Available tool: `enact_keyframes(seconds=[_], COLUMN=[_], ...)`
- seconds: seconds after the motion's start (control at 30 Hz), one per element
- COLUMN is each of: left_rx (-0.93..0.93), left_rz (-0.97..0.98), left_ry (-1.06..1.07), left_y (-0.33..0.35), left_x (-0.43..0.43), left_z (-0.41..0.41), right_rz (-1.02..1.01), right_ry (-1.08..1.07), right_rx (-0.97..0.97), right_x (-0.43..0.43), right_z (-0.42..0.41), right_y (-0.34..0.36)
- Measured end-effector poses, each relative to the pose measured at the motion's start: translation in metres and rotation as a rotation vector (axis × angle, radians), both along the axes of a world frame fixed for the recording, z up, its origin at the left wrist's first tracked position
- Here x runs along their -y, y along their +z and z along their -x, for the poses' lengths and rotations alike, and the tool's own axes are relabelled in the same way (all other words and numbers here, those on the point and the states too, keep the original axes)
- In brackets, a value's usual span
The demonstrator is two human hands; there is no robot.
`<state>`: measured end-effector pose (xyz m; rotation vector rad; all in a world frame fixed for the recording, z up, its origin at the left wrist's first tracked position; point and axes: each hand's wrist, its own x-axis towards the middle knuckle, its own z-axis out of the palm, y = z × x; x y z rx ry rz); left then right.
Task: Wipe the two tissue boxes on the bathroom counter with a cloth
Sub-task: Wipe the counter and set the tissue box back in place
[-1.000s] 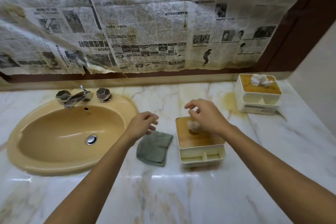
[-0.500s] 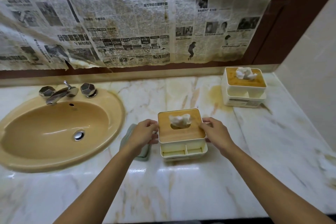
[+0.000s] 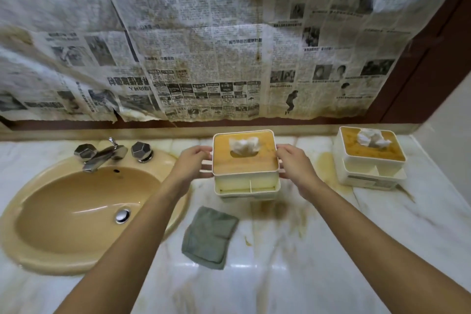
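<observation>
- Right of the sink (image 3: 63, 211), left hand (image 3: 193, 163) and right hand (image 3: 293, 166) clasp one tissue box (image 3: 244, 163) by its sides; second box (image 3: 369, 160) sits farther right.
- Cloth (image 3: 209, 237) lies beside the sink; a slack grip could drop the box.

Dim warm light, counter (image 3: 254, 270) glare, edges bowed, slight blur.

both arms are bare and stretch forward, the left arm (image 3: 132, 237) and right arm (image 3: 369, 237) drawing closer toward the wrists. the left hand (image 3: 191, 164) and right hand (image 3: 293, 164) face each other, fingers curled onto opposite sides of the box (image 3: 244, 173), gripping it between them.
</observation>
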<state>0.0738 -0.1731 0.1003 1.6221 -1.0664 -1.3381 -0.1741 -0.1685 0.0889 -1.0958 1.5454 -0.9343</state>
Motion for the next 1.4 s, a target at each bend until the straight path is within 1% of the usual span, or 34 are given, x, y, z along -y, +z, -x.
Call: enact_keyframes(seconds=[0.2, 0.33, 0.5, 0.67, 1.1, 1.2, 1.3, 1.4], left_rx=[0.068, 0.054, 0.035, 0.005, 0.031, 0.038, 0.135, 0.197], left_rz=[-0.042, -0.070, -0.071, -0.085, -0.053, -0.065, 0.004, 0.113], left_ry=[0.032, 0.008, -0.039, -0.052, -0.082, -0.054, 0.041, 0.048], left_y=[-0.010, -0.028, -0.044, -0.057, -0.060, -0.061, -0.058, -0.041], left_x=[0.061, 0.088, 0.112, 0.119, 0.115, 0.113, 0.107, 0.090], left_z=[-0.055, -0.084, -0.099, -0.106, -0.109, -0.111, -0.112, -0.099], right_rz=[-0.102, -0.168, -0.156, -0.149, -0.179, -0.183, -0.138, -0.061], right_ry=[0.037, 0.026, 0.025, 0.040, 0.076, 0.101, 0.025, 0.045], right_rx=[0.036, 0.061, -0.018, -0.059, 0.018, 0.007, -0.068, -0.072], right_x=[0.067, 0.095, 0.116, 0.124, 0.123, 0.120, 0.108, 0.087], right_z=[-0.065, -0.095, -0.113, -0.113, -0.105, -0.101, -0.091, -0.072], right_y=[-0.012, -0.034, -0.053, -0.061, -0.059, -0.056, -0.048, -0.030])
